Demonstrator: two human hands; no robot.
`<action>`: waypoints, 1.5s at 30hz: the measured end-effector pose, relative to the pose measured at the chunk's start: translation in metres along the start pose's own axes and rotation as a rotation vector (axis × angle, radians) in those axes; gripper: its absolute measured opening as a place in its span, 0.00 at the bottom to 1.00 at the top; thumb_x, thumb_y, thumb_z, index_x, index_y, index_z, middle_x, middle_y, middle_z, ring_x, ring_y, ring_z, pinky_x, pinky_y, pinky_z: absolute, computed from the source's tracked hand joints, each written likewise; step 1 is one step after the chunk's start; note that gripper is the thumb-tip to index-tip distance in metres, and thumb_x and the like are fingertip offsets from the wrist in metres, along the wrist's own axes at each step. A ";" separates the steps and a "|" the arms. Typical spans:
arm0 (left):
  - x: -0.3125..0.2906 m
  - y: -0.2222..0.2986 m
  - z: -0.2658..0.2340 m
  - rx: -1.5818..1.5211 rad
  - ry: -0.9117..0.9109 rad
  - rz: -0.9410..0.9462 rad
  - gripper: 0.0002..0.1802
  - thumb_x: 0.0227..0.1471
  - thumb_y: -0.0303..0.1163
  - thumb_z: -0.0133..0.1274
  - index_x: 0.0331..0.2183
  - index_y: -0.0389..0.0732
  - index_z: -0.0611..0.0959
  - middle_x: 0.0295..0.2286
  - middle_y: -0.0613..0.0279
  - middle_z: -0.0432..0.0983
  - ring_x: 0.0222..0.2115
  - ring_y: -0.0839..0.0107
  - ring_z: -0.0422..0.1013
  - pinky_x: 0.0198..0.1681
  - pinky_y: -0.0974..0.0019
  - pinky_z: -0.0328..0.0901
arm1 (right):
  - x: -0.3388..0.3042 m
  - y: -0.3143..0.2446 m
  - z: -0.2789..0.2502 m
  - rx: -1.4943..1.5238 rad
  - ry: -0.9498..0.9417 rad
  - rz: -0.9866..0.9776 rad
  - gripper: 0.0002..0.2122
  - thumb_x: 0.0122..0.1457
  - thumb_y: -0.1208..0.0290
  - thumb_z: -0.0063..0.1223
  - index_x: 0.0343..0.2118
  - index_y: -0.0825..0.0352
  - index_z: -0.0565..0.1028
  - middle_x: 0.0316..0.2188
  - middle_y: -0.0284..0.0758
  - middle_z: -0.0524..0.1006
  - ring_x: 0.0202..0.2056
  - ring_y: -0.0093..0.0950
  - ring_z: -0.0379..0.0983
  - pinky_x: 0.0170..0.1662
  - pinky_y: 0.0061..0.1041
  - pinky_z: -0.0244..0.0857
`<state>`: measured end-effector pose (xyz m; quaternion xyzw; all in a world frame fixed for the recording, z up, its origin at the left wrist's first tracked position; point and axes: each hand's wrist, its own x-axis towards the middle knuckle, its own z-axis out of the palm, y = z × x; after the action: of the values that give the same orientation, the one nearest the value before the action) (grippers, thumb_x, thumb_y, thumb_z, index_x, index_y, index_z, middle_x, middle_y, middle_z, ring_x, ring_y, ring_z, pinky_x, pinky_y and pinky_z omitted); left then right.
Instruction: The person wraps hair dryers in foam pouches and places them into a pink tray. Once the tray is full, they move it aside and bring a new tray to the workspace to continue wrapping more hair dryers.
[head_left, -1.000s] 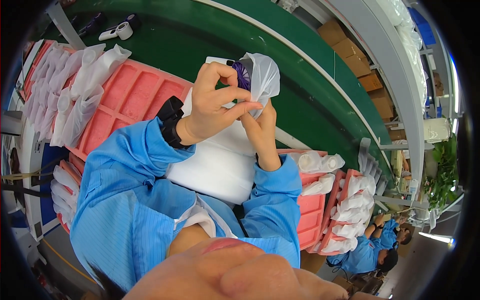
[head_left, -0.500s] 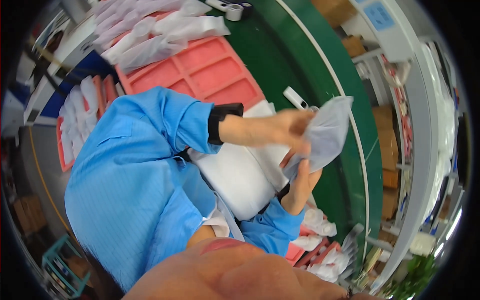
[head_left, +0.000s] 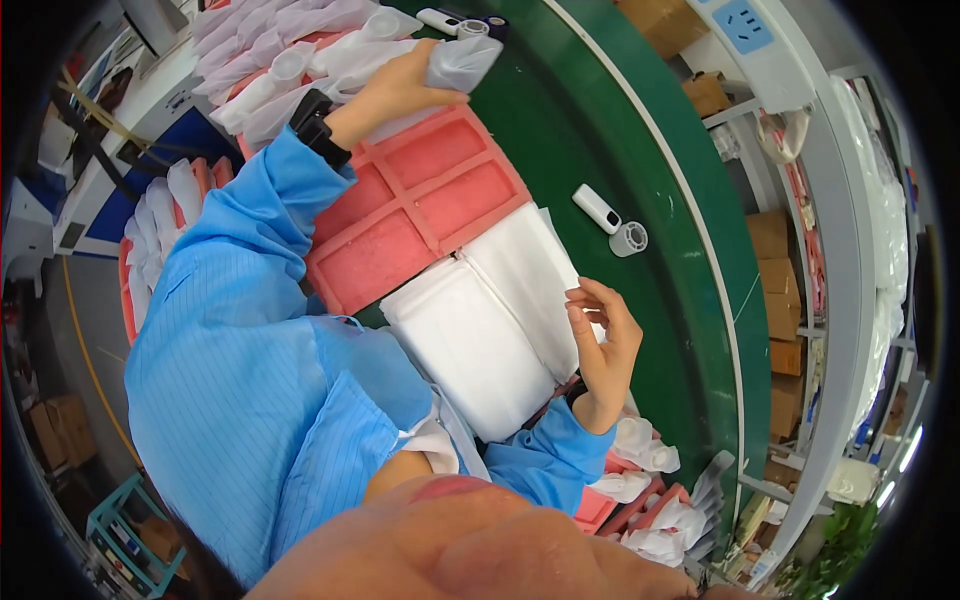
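Note:
My left hand (head_left: pixel 402 88), with a black band at the wrist, is closed around an object in a translucent white bag (head_left: pixel 466 64). It holds it at the far left, over the wrapped pieces (head_left: pixel 275 75) lying on the pink foam tray (head_left: pixel 440 165). Several compartments of that tray show bare pink bottoms. My right hand (head_left: pixel 608 345) is at the outer edge of a stack of thin white bags or sheets (head_left: pixel 520 280). Its thumb and fingers are slightly apart and curved beside the stack's corner; whether they touch it I cannot tell.
On the green work surface (head_left: pixel 665 330) lies a white handheld device with a round head (head_left: pixel 600 210). Another such device (head_left: pixel 440 22) is near the wrapped pieces. More wrapped pieces in pink trays (head_left: pixel 650 510) stand at the near right. Cardboard boxes (head_left: pixel 780 290) fill shelves beyond.
My left hand has swung from beside my right hand over to the pink tray, carrying the bagged object. My right hand has let go of the bag and is at the white stack.

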<state>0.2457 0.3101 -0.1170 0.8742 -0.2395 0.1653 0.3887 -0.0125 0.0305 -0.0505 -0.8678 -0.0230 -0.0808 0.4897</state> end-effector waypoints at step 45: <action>-0.048 0.062 -0.040 -0.066 -0.391 0.153 0.30 0.43 0.30 0.57 0.51 0.38 0.71 0.40 0.47 0.74 0.39 0.53 0.72 0.41 0.61 0.66 | 0.024 0.017 0.022 0.093 0.173 -0.020 0.33 0.44 0.74 0.65 0.55 0.65 0.64 0.52 0.39 0.68 0.50 0.31 0.68 0.44 0.28 0.67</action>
<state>0.1680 0.3184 -0.0769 0.8558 -0.3813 0.0136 0.3494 0.0161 0.0398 -0.0721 -0.8337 0.0069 -0.1591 0.5287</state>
